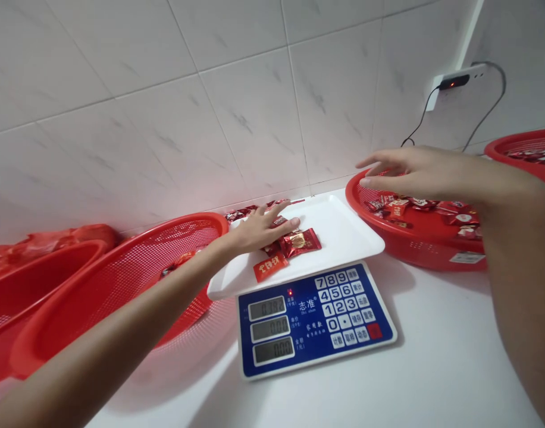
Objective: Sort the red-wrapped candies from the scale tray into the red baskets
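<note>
My left hand [261,229] reaches over the white weighing tray [344,232] with its fingers spread. Beneath and beside it lie a few red wrapped snack packets [300,242] and an orange-red packet [271,267]; the hand partly hides some of them. The tray belongs to a blue-and-white digital scale [317,321] with a keypad and three small displays. My right hand [401,169] hovers above the right red basket [415,249], fingers loosely extended and nothing seen in them. Inside that basket are several red wrapped packets [453,211].
Another red mesh basket [183,232] holding some packets stands left of the scale, with a further red basket [40,285] beyond. At the far right is one more red basket [500,145]. A tiled wall [237,119] backs the table; a power strip [437,89] with cables hangs there.
</note>
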Demonstrator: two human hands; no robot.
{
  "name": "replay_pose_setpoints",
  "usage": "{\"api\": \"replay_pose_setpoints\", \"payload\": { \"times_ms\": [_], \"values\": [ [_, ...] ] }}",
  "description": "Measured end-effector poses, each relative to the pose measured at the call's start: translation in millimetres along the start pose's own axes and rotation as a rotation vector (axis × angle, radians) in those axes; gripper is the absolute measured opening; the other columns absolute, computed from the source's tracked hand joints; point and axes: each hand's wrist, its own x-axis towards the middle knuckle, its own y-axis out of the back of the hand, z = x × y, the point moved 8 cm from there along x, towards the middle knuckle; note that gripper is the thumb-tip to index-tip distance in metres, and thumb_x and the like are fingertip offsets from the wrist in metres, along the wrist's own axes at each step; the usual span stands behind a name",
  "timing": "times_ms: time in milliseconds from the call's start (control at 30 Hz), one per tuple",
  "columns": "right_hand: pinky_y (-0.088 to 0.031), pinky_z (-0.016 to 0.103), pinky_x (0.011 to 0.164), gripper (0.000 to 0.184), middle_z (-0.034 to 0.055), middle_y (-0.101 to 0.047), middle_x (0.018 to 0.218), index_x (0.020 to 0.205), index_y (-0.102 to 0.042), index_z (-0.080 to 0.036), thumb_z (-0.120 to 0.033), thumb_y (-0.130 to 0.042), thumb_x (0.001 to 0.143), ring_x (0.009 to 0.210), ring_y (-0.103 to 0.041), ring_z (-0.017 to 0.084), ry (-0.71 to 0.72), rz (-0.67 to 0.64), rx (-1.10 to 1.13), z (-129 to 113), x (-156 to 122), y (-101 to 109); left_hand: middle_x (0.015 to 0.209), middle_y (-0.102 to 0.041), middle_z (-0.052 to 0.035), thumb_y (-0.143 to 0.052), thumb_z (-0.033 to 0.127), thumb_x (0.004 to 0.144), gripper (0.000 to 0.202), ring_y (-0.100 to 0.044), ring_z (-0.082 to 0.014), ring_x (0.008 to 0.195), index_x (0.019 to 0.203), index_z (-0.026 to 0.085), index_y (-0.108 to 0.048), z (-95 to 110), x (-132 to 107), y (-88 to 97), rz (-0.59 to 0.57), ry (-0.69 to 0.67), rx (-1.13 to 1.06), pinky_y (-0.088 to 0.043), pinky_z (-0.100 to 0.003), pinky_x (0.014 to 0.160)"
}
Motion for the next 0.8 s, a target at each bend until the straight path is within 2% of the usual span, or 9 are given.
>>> {"api": "replay_pose_setpoints", "payload": {
  "times_ms": [67, 133, 233, 367, 467, 567, 700, 800],
  "values": [
    [-0.057, 0.048, 0.080, 0.057, 0.0072, -0.071, 0.129, 0.138, -0.063, -0.037, -0.066, -0.059, 0.088, 0.104, -0.070, 0.035, -0.001, -0.013, -0.009, -1, 0, -1, 0.158, -0.047, -0.0195, -0.034, 0.089, 0.084, 0.096, -0.047, -0.0443, 0.141, 0.160, 0.032, -0.041, 1, 1, -6.9, -0.077, 0.006, -0.004, -0.038, -0.064, 0.113],
    [-0.057, 0.047, 0.080, 0.056, 0.0068, -0.071, 0.128, 0.137, -0.064, -0.037, -0.065, -0.059, 0.088, 0.104, -0.070, 0.035, -0.006, -0.015, -0.019, -2, 0, -1, 0.158, -0.046, -0.0177, -0.045, 0.090, 0.078, 0.099, -0.047, -0.0433, 0.140, 0.159, 0.033, -0.043, 7, -3, -14.2, -0.112, -0.014, 0.004, -0.039, -0.061, 0.114],
    [-0.056, 0.046, 0.082, 0.054, 0.0059, -0.072, 0.126, 0.137, -0.064, -0.037, -0.060, -0.061, 0.089, 0.102, -0.070, 0.032, -0.006, -0.006, -0.023, -5, -1, 0, 0.148, -0.052, -0.0154, -0.055, 0.082, 0.080, 0.085, -0.053, -0.0392, 0.132, 0.150, 0.034, -0.054, 19, -11, -20.5, -0.066, -0.056, 0.022, -0.042, -0.056, 0.111],
    [-0.057, 0.045, 0.079, 0.053, 0.0062, -0.073, 0.122, 0.136, -0.066, -0.036, -0.059, -0.063, 0.088, 0.099, -0.071, 0.032, -0.006, -0.006, -0.019, -5, -1, -1, 0.125, -0.060, -0.0150, -0.050, 0.065, 0.094, 0.054, -0.059, -0.0348, 0.114, 0.126, 0.026, -0.071, 28, -16, -20.7, 0.048, -0.103, 0.044, -0.045, -0.055, 0.104],
    [-0.057, 0.044, 0.076, 0.053, 0.0064, -0.073, 0.122, 0.134, -0.067, -0.035, -0.059, -0.063, 0.087, 0.100, -0.072, 0.033, 0.019, -0.006, -0.014, -5, -1, -1, 0.119, -0.062, -0.0143, -0.054, 0.059, 0.094, 0.045, -0.058, -0.0346, 0.113, 0.115, 0.024, -0.073, 29, -18, -16.8, 0.113, -0.106, 0.034, -0.046, -0.054, 0.102],
    [-0.057, 0.043, 0.074, 0.053, 0.0072, -0.073, 0.124, 0.134, -0.067, -0.033, -0.058, -0.062, 0.088, 0.101, -0.071, 0.033, 0.027, -0.017, -0.011, -6, -2, -1, 0.114, -0.066, -0.0140, -0.057, 0.057, 0.093, 0.043, -0.060, -0.0339, 0.111, 0.114, 0.023, -0.073, 28, -20, -10.9, 0.160, -0.070, -0.011, -0.049, -0.050, 0.097],
    [-0.056, 0.046, 0.081, 0.054, 0.0075, -0.072, 0.125, 0.134, -0.067, -0.034, -0.060, -0.063, 0.087, 0.102, -0.070, 0.034, 0.014, -0.026, 0.001, -8, -4, -2, 0.109, -0.072, -0.0111, -0.065, 0.049, 0.088, 0.037, -0.066, -0.0300, 0.100, 0.112, 0.022, -0.070, 22, -15, 3.0, 0.205, -0.014, -0.119, -0.052, -0.044, 0.088],
    [-0.055, 0.048, 0.087, 0.051, 0.0051, -0.072, 0.125, 0.132, -0.068, -0.037, -0.060, -0.065, 0.087, 0.105, -0.070, 0.034, 0.009, -0.028, 0.014, -7, -4, -3, 0.099, -0.074, -0.0070, -0.069, 0.042, 0.084, 0.031, -0.069, -0.0246, 0.088, 0.108, 0.022, -0.068, 11, -6, 21.2, 0.242, 0.043, -0.233, -0.054, -0.035, 0.075]
  ]
}}
